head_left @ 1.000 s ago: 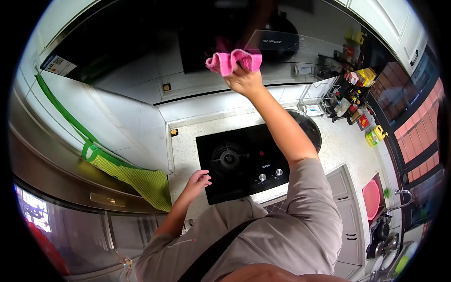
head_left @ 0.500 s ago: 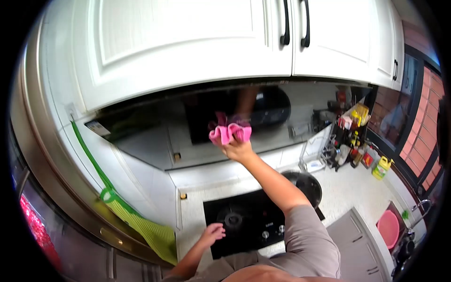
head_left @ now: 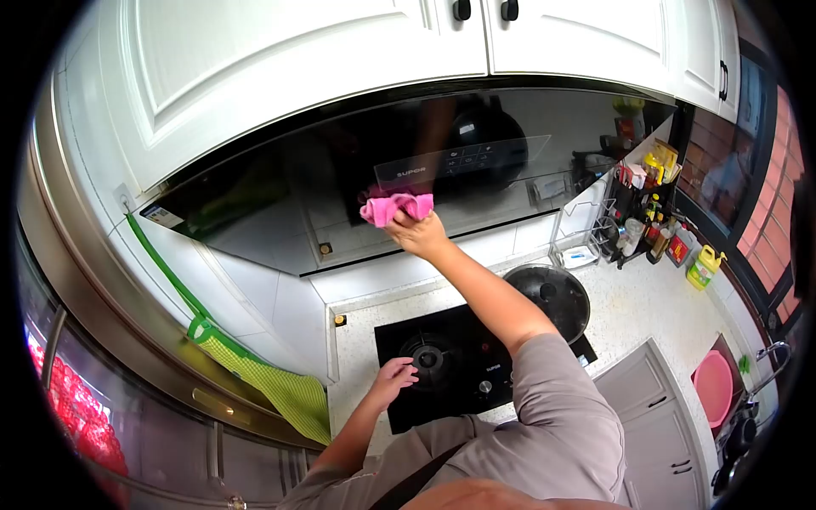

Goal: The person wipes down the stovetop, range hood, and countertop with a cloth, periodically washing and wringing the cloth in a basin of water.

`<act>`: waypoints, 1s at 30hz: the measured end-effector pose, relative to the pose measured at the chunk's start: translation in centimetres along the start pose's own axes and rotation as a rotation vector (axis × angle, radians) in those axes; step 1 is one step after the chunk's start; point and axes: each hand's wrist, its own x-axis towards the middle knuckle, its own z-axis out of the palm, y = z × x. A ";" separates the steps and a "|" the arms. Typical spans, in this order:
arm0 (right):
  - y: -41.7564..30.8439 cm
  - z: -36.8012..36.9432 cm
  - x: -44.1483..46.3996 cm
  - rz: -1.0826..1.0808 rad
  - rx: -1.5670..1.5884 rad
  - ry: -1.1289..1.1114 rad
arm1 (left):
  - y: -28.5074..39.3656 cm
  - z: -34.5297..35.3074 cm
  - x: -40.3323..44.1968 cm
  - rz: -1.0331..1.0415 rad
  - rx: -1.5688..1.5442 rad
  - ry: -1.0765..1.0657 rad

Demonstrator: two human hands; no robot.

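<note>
In my right hand is a bunched pink cloth, pressed against the lower part of the glossy black range hood. The hood's panel mirrors the cloth and my arm, with a lit control strip just above. My left hand hangs over the left side of the black gas stove, near the left burner. Its fingers are stretched out and hold nothing.
White cabinets hang above the hood. A dark wok sits on the stove's right. Bottles and a yellow jug line the right counter, with a pink basin by the sink. A green apron hangs at left.
The head view has tilted down, so more of the hood's panel and counter shows. My right hand and the cloth have moved down and left over the hood. My left hand stays over the stove.
</note>
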 end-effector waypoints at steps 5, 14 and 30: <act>1.2 -4.7 9.6 0.169 -0.151 0.299 | -1.1 0.0 0.1 -0.033 -0.009 0.019; 3.6 0.0 -5.3 0.058 -0.077 -0.105 | 0.1 0.9 -0.6 -0.021 0.018 0.025; 11.7 -6.7 -1.0 0.622 0.044 0.459 | 0.1 0.5 0.6 -0.064 0.044 0.043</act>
